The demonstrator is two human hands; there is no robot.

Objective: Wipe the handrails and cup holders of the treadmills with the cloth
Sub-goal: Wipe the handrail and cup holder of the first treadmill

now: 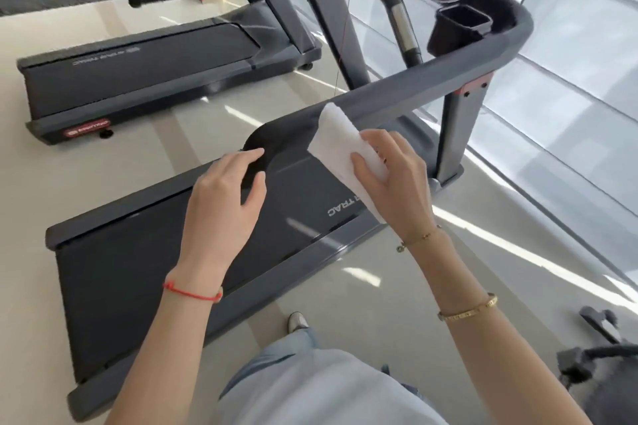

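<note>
Wiping the near handrail (407, 86) of the closer treadmill (193, 252) looks to be the step in hand: the right hand (393, 183) holds a folded white cloth (341, 145), thumb curled over its face and fingers behind it, with the cloth's upper corner laid over the rail just where the grey stretch meets the black padded end. The left hand (224, 190) curls thumb and fingers loosely round that rounded black tip (272, 145), seemingly to steady it, though how firmly it grips cannot be told. To do this well, I would judge, the cloth should wrap over the top and both sides of the rail and be drawn along its length in one steady stroke, so the underside is not missed. The handrail's long axis runs from its free end by the left hand up and to the right, where it bends across the front of the machine near the cup holder (462, 28), a dark rectangular well just inside that bend, not yet touched by the cloth. The cloth's own long axis slants from the rail down toward the wrist, its lower end hanging free below the palm. A second treadmill (138, 76) stands beyond, well apart from both hands.
</note>
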